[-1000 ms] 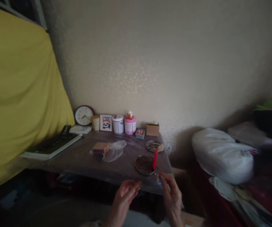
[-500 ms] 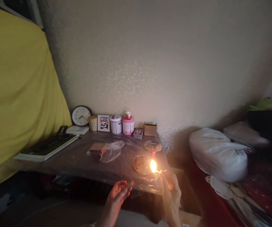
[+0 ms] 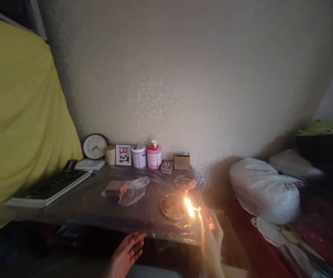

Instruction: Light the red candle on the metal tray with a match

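Right hand (image 3: 212, 231) grip pinching lit match (image 3: 195, 209) — left hand (image 3: 125, 253) grasping matchbox (image 3: 140, 235).

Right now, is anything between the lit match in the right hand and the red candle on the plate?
Nothing visible. The right hand holds the burning match just in front of the red candle on the plate; the gap between them looks open.
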`<state>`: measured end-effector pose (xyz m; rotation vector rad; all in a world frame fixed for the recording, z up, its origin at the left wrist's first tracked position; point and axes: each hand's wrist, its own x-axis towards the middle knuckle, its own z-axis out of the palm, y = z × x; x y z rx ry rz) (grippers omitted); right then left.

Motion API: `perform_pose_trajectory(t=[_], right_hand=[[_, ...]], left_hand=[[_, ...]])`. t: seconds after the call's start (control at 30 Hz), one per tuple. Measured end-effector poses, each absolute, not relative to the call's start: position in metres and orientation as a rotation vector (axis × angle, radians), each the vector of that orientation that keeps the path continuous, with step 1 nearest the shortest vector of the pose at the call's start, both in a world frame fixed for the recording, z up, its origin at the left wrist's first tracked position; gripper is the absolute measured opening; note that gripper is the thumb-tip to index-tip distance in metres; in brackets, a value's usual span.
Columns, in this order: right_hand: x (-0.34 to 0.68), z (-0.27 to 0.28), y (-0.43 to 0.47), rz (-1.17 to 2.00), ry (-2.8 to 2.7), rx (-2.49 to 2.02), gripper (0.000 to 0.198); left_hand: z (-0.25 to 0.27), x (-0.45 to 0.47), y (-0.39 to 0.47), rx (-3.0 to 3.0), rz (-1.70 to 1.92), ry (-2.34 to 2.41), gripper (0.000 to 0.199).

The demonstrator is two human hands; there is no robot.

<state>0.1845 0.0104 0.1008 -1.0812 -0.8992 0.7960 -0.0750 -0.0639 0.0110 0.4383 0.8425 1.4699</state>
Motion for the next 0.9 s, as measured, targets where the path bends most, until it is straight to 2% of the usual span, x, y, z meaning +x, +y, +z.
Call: perform_pose_trajectory(t=[0.6, 0.9], right_hand=[[0.194, 0.114, 0.046, 0.841, -0.782, -0.972, 0.038], [0.188, 0.12, 0.073, 0.894, -0.762, -0.885, 0.035]], left_hand=[[0.028, -0.067, -0.041, 0.54, 1.353, 0.741, 0.034], [0.029, -0.064, -0.007, 0.587, 1.335, 0.664, 0.034]])
